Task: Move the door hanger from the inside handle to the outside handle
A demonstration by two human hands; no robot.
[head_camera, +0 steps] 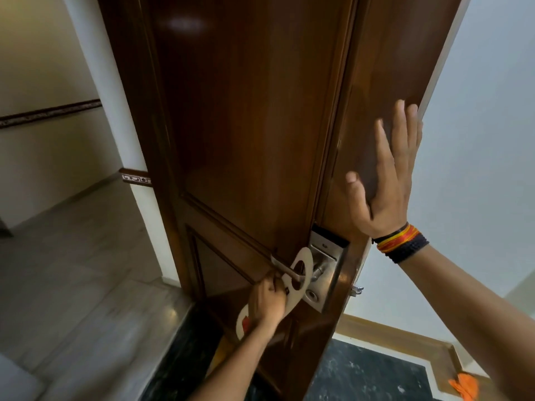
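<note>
A dark brown wooden door [249, 117] stands ajar with its edge toward me. A pale door hanger [301, 280] has its round hole threaded over the metal lever handle [285, 269] on the door face to the left. My left hand [267, 303] grips the hanger's lower part below the handle. My right hand [382, 180] lies flat with fingers spread against the door's edge above the steel lock plate [325, 273]. The handle on the door's other face is hidden apart from a small metal piece [356, 290].
A white pillar [115, 111] and a corridor with a pale marble floor [72, 256] lie to the left. On the right are a white wall [477, 140], a dark floor with a tan border [376, 369], and an orange cloth [464, 386].
</note>
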